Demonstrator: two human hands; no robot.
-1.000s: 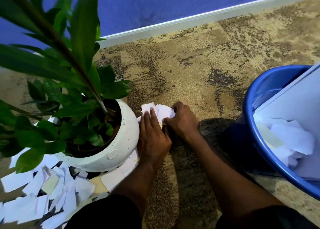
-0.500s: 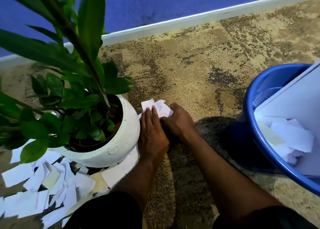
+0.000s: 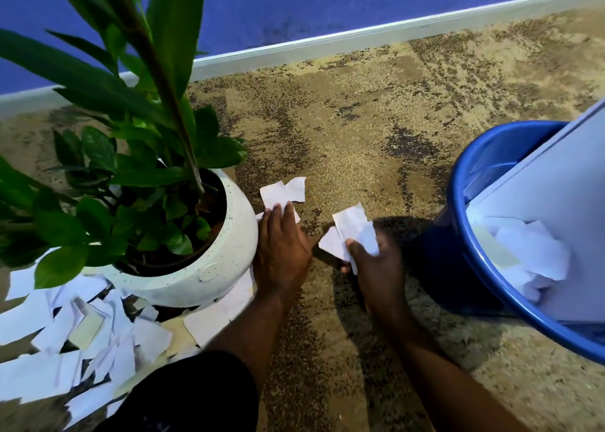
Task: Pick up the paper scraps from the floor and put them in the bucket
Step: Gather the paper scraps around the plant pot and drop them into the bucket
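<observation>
R hand (image 3: pixel 370 264) grip pinching paper scraps (image 3: pixel 352 232) just left of bucket (image 3: pixel 465 235); L hand (image 3: pixel 281 248) grip spread flat on scraps (image 3: pixel 281 192), further left.

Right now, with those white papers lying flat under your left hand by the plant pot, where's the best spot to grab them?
Probably the far edge of the paper scraps, the part sticking out past the left hand. They lie flat on the carpet, close beside the white pot, so coming from the open right side seems easiest: slide the fingers under that free edge and pinch.
</observation>
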